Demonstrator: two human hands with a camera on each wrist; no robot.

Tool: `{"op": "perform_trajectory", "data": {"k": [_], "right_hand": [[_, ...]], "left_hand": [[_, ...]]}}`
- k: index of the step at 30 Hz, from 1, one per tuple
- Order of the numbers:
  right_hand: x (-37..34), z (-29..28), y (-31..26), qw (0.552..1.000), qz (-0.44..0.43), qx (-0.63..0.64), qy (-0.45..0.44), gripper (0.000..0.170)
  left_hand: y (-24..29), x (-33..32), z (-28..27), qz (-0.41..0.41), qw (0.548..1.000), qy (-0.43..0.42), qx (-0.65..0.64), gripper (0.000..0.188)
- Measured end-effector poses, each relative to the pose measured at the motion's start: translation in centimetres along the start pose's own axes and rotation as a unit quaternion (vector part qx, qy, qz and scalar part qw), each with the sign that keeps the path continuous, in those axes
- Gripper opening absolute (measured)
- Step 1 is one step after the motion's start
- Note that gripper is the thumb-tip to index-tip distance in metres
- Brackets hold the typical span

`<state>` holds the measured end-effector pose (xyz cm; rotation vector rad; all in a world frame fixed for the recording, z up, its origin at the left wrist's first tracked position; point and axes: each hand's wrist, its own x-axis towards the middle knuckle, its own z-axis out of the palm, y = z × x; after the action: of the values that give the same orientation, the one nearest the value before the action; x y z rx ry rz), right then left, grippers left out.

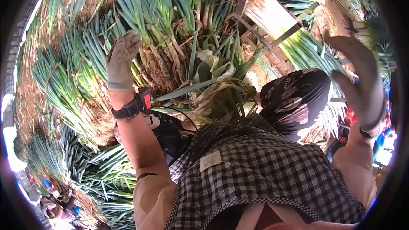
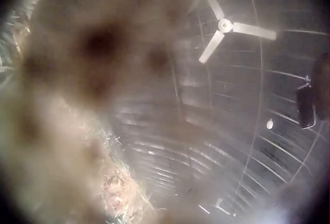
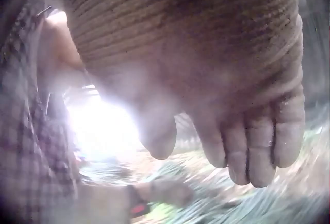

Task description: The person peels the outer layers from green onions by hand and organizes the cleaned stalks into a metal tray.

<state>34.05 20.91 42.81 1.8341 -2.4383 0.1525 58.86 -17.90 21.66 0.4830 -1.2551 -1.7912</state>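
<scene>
Here the right hand, fingers together, has room beyond the knee, left fingers loosely bent near leeks.

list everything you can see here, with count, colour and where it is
green onion bundles: many, exact count unclear; green, pale stalks; around the person
onion bundle in frame: one; green and white; upper right, head view
metal frame: one; grey; around that bundle
loose leaves: many; pale green, tan; between the knees
ceiling fan: one; white; overhead, left wrist view
checked apron: one; black and white; on the person
patterned trousers: one pair; dark; on the legs
wrist strap: one; black; left wrist
left hand: one; pale glove; near the bundles
right hand: one; brownish glove; far right, head view
</scene>
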Motion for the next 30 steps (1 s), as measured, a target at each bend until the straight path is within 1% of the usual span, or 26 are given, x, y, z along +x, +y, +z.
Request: {"op": "perform_trajectory", "data": {"k": [1, 2, 3, 4, 5, 6, 7, 8, 9, 11, 13, 14, 15, 16, 17, 18, 19, 20, 22, 23, 24, 25, 27, 28, 29, 30], "right_hand": [[1.9, 1.5, -1.7, 0.997, -0.077, 0.005, -0.024, 0.050], [4.6, 3.6, -2.9, 0.984, -0.128, 0.077, -0.094, 0.052], [7.9, 6.5, -3.8, 0.960, -0.173, 0.148, -0.165, 0.055], [11.0, 10.5, -4.7, 0.937, -0.186, 0.157, -0.251, 0.056], [13.3, 15.6, -5.6, 0.930, -0.175, 0.146, -0.287, 0.057], [15.1, 20.9, -6.6, 0.938, -0.236, 0.121, -0.224, 0.061], [18.0, 22.8, -8.6, 0.904, -0.205, 0.151, -0.344, 0.064], [20.2, 28.5, -9.6, 0.931, -0.237, 0.094, -0.262, 0.064], [21.8, 34.8, -10.4, 0.945, -0.272, 0.037, -0.178, 0.065], [21.5, 39.9, -10.7, 0.933, -0.153, -0.037, -0.324, 0.063], [16.9, 41.3, -11.1, 0.858, -0.147, -0.041, -0.490, 0.059], [13.9, 42.0, -11.1, 0.856, -0.069, 0.024, -0.511, 0.063], [10.3, 44.5, -10.1, 0.835, -0.099, 0.061, -0.538, 0.068], [4.5, 50.9, -7.6, 0.828, -0.222, 0.080, -0.509, 0.061], [0.3, 50.4, -8.0, 0.920, -0.247, 0.081, -0.293, 0.061], [0.0, 48.7, -8.4, 0.945, -0.260, 0.082, -0.179, 0.061], [-0.3, 47.0, -8.7, 0.960, -0.263, 0.078, -0.062, 0.061], [3.0, 41.1, -9.7, 0.935, -0.210, 0.122, -0.259, 0.057], [7.4, 39.5, -9.7, 0.870, -0.036, 0.202, -0.449, 0.050], [9.6, 40.8, -8.9, 0.861, 0.074, 0.238, -0.444, 0.047], [12.2, 39.9, -8.8, 0.907, 0.036, 0.218, -0.358, 0.040], [15.2, 40.4, -8.9, 0.932, -0.007, 0.169, -0.322, 0.036], [21.2, 41.2, -9.2, 0.967, -0.080, 0.058, -0.235, 0.033], [23.8, 42.3, -9.8, 0.973, -0.114, 0.030, -0.198, 0.032], [25.4, 43.4, -10.4, 0.974, -0.130, 0.045, -0.181, 0.031], [27.3, 44.6, -11.6, 0.972, -0.143, 0.072, -0.174, 0.031]], "left_hand": [[-0.2, 0.1, -1.0, -0.011, 0.999, 0.026, -0.018, 0.029], [0.1, -0.2, -0.8, -0.010, 0.998, 0.067, 0.007, 0.030], [0.6, -0.5, 0.1, -0.011, 0.994, 0.105, 0.033, 0.030], [1.4, -1.0, 0.3, -0.020, 0.996, 0.075, 0.038, 0.032], [2.3, -1.4, 1.1, -0.029, 0.994, 0.091, 0.047, 0.032], [2.0, -1.5, 0.8, -0.011, 0.995, 0.086, 0.039, 0.031], [1.6, -1.4, 0.4, 0.005, 0.996, 0.079, 0.032, 0.031], [1.4, -1.5, 0.0, 0.008, 0.997, 0.068, 0.036, 0.030], [1.2, -1.6, -0.9, 0.012, 0.997, 0.062, 0.041, 0.030], [2.0, -2.0, -0.8, -0.006, 0.992, 0.095, 0.077, 0.031], [1.8, -2.1, -2.4, 0.007, 0.993, 0.096, 0.068, 0.033], [1.9, -2.4, -2.8, 0.002, 0.992, 0.105, 0.063, 0.033], [2.0, -2.7, -3.1, -0.001, 0.992, 0.115, 0.056, 0.035], [2.3, -3.1, -3.1, 0.000, 0.992, 0.108, 0.068, 0.035], [2.2, -3.2, -3.2, -0.001, 0.992, 0.110, 0.064, 0.035], [2.2, -3.3, -3.3, 0.004, 0.994, 0.094, 0.053, 0.035], [2.1, -3.4, -3.4, 0.009, 0.996, 0.080, 0.044, 0.035], [2.5, -3.6, -2.7, 0.019, 0.995, 0.084, 0.052, 0.034], [2.6, -4.1, -2.5, 0.011, 0.992, 0.108, 0.058, 0.033], [2.7, -4.3, -2.4, 0.008, 0.990, 0.127, 0.062, 0.033], [2.9, -4.5, -2.3, 0.009, 0.993, 0.106, 0.045, 0.033], [2.7, -4.4, -2.3, 0.011, 0.993, 0.108, 0.045, 0.033], [2.5, -4.7, -2.0, -0.036, 0.988, 0.123, 0.088, 0.032], [1.5, -4.5, -2.8, -0.012, 0.984, 0.075, 0.163, 0.031], [0.6, -3.9, -3.5, 0.034, 0.961, 0.035, 0.273, 0.029], [-0.4, -3.4, -3.7, 0.167, 0.880, -0.007, 0.444, 0.029]]}}
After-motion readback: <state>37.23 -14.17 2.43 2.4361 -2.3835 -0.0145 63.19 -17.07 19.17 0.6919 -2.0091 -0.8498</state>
